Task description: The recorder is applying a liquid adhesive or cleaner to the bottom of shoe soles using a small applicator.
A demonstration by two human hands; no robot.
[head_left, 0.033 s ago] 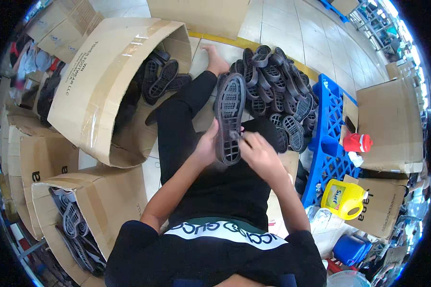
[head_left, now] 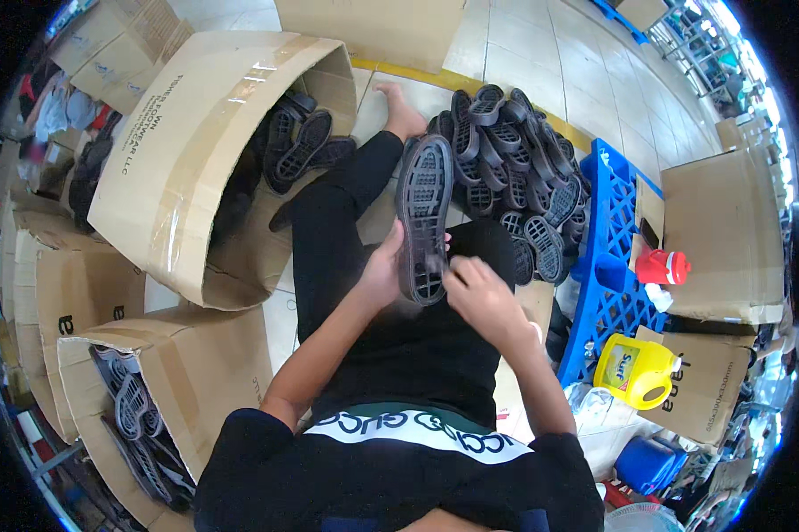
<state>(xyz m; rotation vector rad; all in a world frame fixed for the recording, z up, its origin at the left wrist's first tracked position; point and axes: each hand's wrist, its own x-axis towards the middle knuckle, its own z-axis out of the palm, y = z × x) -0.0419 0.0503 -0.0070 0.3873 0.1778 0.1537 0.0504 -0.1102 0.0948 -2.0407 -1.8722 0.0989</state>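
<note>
A dark shoe sole (head_left: pixel 424 217) stands upright over my lap, its gridded inner side facing me. My left hand (head_left: pixel 384 270) grips it by the lower left edge, with some fingers hidden behind it. Close to the lower right edge of the sole, my right hand (head_left: pixel 479 297) is closed in a pinch. A small, blurred, pale thing (head_left: pixel 436 262) shows between its fingertips and the sole's heel, too smeared to name. Beyond my lap, a heap of similar soles (head_left: pixel 506 146) lies on the floor.
On the left, a large carton (head_left: pixel 173 160) on its side has soles (head_left: pixel 306 146) at its mouth. A nearer carton (head_left: pixel 209 355) holds more soles (head_left: pixel 133 408). A blue pallet (head_left: pixel 599 230) stands to the right, beside a red jug (head_left: pixel 661 266) and a yellow bottle (head_left: pixel 637 371).
My right hand has shifted slightly down along the sole's lower edge, and the blurred thing at its fingertips has moved down with it. My left hand keeps its grip.
</note>
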